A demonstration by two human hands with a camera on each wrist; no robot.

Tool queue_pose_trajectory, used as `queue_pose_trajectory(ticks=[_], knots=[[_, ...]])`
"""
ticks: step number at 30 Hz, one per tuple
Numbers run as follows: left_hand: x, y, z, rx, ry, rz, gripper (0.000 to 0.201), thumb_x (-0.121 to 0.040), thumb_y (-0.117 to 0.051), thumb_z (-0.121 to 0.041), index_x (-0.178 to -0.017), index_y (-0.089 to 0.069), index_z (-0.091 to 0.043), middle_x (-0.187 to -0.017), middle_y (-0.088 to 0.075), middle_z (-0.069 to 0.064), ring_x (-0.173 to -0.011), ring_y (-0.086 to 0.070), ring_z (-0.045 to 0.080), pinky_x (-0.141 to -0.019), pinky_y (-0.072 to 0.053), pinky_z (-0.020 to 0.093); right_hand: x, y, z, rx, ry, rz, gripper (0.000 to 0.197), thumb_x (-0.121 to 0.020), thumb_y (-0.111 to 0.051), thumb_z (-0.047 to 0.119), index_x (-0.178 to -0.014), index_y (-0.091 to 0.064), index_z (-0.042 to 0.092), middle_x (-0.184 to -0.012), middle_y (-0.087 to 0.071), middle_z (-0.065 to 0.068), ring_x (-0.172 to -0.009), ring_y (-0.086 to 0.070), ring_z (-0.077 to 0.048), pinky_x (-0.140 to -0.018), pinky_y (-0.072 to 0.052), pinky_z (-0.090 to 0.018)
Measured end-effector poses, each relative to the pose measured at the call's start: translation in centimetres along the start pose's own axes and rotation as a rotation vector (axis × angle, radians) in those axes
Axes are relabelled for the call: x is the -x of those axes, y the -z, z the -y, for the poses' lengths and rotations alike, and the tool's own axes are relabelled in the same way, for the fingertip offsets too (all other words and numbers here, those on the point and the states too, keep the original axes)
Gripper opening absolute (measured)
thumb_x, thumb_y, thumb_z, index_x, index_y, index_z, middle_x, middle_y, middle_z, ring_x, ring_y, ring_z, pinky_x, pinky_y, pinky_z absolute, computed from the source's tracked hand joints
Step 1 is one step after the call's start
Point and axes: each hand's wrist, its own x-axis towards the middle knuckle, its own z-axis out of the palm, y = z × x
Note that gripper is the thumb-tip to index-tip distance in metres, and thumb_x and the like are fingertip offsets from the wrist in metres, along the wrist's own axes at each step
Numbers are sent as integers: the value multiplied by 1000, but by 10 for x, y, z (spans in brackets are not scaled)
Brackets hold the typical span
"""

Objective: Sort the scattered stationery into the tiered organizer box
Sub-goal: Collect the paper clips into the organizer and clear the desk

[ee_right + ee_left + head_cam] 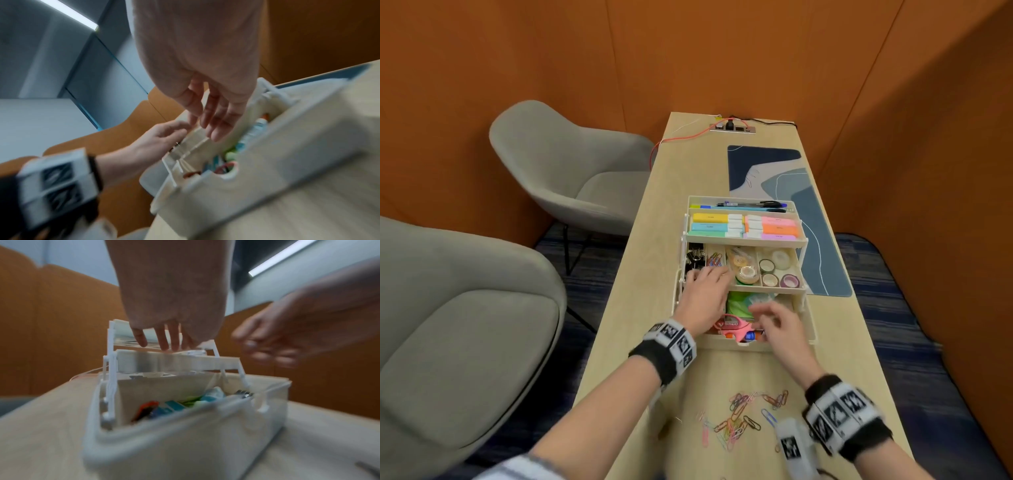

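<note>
The cream tiered organizer box (812, 329) stands open on the table, its three tiers stepped back. My left hand (709, 274) hovers over the left end of the middle tier, fingers straight and pointing down (164, 340), near the binder clips (694, 257) and sorted paper clips (714, 260). My right hand (767, 318) hangs blurred above the bottom tier, fingers relaxed (211, 120), holding nothing I can see. Several coloured paper clips (738, 419) lie scattered on the table in front of the box.
The narrow wooden table (661, 240) has a blue desk mat (822, 246) behind and right of the box. A power socket (732, 128) with cables sits at the far end. Two grey chairs (571, 178) stand left of the table; orange walls close in.
</note>
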Motion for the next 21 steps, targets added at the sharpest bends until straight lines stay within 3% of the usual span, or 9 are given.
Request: queue_pose_trajectory(ticks=[3, 5, 8, 13, 18, 21], knots=[[-20, -2, 5, -129, -91, 66, 39, -99, -39, -21, -138, -39, -18, -128, -56, 0, -112, -56, 17, -111, -23, 44, 33, 10, -35, 18, -74, 48, 30, -92, -45, -3, -90, -65, 19, -99, -66, 0, -80, -61, -13, -63, -49, -21], [-25, -4, 10, -168, -121, 62, 34, -98, -41, -21, -132, -42, -17, -121, -57, 2, -103, -60, 18, -114, -21, 43, 48, 19, -55, 17, -132, 23, 31, -92, -45, -3, -90, -66, 19, -98, -65, -2, -83, -62, -19, -63, -50, -24], [-27, -6, 14, -157, -110, 38, 33, -96, -48, -23, -128, -44, -14, -123, -52, 4, -113, -53, 19, -114, -24, 39, 63, 32, -77, 3, -190, -25, 30, -92, -45, -3, -91, -67, 16, -97, -66, -4, -82, -63, -20, -63, -50, -25], [-24, 1, 17, -72, -64, 31, 14, -96, -50, -28, -104, -57, -19, -106, -62, -4, -102, -57, 16, -114, -18, 39, 80, 41, -94, -12, -248, -53, 31, -92, -45, -5, -88, -69, 15, -90, -67, -8, -79, -62, -22, -62, -49, -27], [-22, 6, 27, -138, -51, 62, 22, -97, -44, -35, -98, -61, -21, -104, -66, -5, -114, -52, 17, -111, -18, 43, 92, 46, -99, -13, -269, -62, 30, -91, -46, -5, -85, -69, 13, -83, -67, -10, -74, -61, -21, -60, -47, -27], [-17, 6, 31, -291, -110, 113, 35, -100, -32, -37, -109, -61, -21, -122, -63, -3, -130, -40, 20, -113, -12, 48, 94, 51, -97, 21, -263, -63, 29, -91, -46, -4, -86, -69, 13, -84, -67, -8, -76, -61, -20, -62, -48, -26]])
